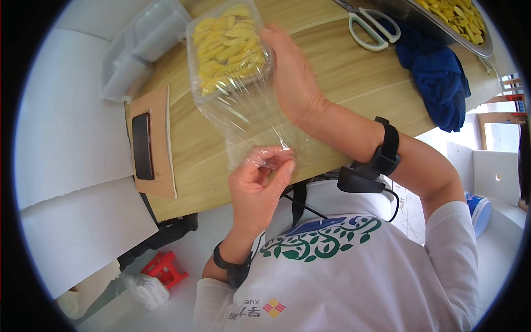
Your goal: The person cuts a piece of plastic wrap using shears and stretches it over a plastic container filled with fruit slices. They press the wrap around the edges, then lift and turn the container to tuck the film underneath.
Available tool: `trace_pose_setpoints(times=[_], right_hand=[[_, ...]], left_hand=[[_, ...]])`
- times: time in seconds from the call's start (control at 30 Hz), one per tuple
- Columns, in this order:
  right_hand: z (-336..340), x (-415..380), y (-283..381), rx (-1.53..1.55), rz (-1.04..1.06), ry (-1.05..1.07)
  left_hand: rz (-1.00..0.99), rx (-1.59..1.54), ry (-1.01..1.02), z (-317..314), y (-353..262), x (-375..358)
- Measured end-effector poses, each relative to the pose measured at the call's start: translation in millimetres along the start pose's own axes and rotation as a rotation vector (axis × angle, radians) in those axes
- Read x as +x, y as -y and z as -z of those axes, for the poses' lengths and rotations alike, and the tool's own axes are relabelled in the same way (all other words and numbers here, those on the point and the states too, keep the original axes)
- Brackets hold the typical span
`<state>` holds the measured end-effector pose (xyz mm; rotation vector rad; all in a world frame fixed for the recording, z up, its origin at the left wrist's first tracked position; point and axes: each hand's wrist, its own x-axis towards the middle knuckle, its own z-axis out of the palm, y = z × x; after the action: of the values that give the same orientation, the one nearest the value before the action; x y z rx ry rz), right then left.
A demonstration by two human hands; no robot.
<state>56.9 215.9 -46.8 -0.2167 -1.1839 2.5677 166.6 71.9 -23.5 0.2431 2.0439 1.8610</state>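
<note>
A clear plastic tray of yellow slices (229,47) lies on the wooden table (204,188), near its far side. Clear plastic film (249,119) stretches from the tray toward the near table edge. My left hand (259,182) pinches the loose end of this film between thumb and fingers. Against the right side of the tray rests my right hand (293,77), gripping the tray's edge; its fingertips are partly hidden. Both forearms wear black straps.
Stacked clear containers (149,41) stand at the far left, above a phone (142,146) on brown cardboard (161,110). White-handled scissors (373,30), a blue cloth (434,72) and a metal pan (481,47) of yellow slices are at the right.
</note>
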Motion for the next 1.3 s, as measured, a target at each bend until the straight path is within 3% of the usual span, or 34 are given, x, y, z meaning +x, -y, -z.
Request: trace_pose_setpoints(times=[0.17, 0.23, 0.27, 0.33, 0.37, 0.43, 0.47, 0.53, 0.67, 0.87, 0.93, 1.07, 1.17, 1.23, 1.27, 1.3], right_hand=[[12, -2, 15, -0.007, -0.061, 0.025], [20, 4, 22, -0.095, -0.125, -0.247], [25, 4, 23, -0.097, -0.125, -0.247], [34, 4, 22, -0.364, 0.075, -0.149], [38, 6, 19, -0.366, 0.078, -0.153], [44, 13, 12, -0.833, 0.237, 0.021], [44, 16, 7, -0.833, 0.237, 0.02], [39, 20, 0, -1.05, 0.509, 0.055], [35, 24, 0, -1.085, 0.474, 0.083], [34, 27, -6, -1.385, 0.543, 0.053], [38, 33, -9, -1.525, 0.662, 0.089], [47, 38, -13, -1.47, 0.74, 0.093], [45, 21, 10, -1.301, 0.666, 0.002], [43, -5, 40, -0.976, 0.343, 0.048], [42, -18, 54, -0.979, 0.343, 0.052], [40, -33, 68, -0.813, 0.008, 0.13]], left_hand=[[0.02, -0.054, -0.027, 6, -4, -4], [0.022, -0.068, -0.043, 8, -5, -5], [0.023, -0.029, -0.039, 11, -6, -5], [0.027, 0.006, -0.028, 13, -5, -6], [0.022, -0.01, -0.038, 13, -3, -5], [0.016, -0.026, -0.049, 14, -2, -5], [0.009, -0.031, -0.049, 14, -2, -5], [0.0, -0.037, -0.05, 14, -2, -5], [0.004, -0.049, -0.066, 13, -1, -5], [0.018, -0.057, -0.066, 13, 0, -5], [0.015, -0.051, -0.067, 14, -1, -6], [-0.001, -0.065, -0.082, 16, 0, -8], [-0.004, -0.088, -0.11, 17, 0, -9], [0.004, -0.097, -0.123, 17, 1, -9], [-0.022, -0.103, -0.135, 17, 3, -8], [-0.048, -0.109, -0.145, 16, 5, -8]])
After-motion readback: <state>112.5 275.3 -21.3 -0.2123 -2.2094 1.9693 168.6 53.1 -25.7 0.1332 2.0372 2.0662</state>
